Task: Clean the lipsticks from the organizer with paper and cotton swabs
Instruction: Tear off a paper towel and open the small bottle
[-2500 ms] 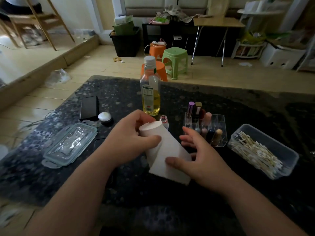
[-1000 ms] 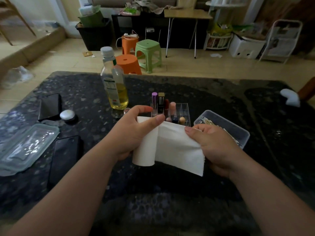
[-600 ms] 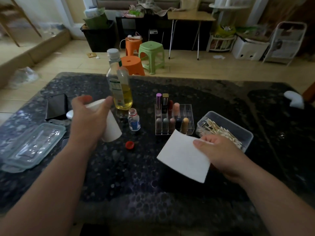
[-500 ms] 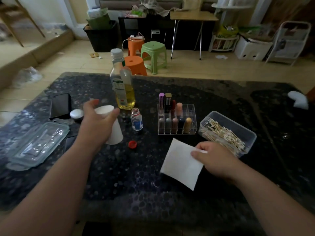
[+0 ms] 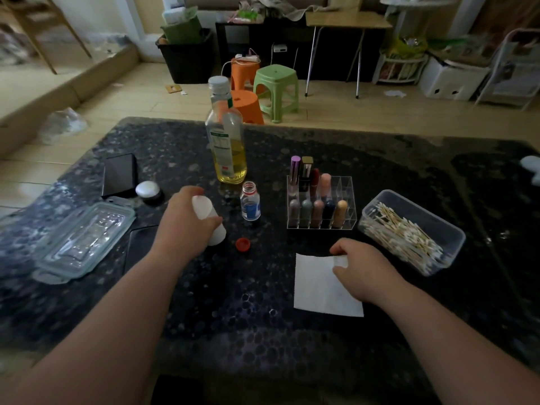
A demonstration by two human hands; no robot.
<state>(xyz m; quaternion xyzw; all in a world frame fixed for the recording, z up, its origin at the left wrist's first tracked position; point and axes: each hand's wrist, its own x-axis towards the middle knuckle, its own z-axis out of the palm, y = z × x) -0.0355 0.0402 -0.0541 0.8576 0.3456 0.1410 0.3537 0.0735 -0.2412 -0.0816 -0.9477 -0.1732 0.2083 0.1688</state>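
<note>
Paper [image 5: 320, 285] under right hand [image 5: 363, 271]

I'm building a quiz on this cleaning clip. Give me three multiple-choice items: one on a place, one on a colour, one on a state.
1. Where does the paper sheet lie?
A. on the table before the organizer
B. inside the swab box
C. on the glass lid

2. What colour is the loose cap?
A. green
B. red
C. white

3. How is the small bottle?
A. capped
B. tipped over
C. upright and open

Answers:
1 A, it lies flat under the right hand.
2 B, red beside the paper roll in the left hand.
3 C, its neck is bare.
</note>
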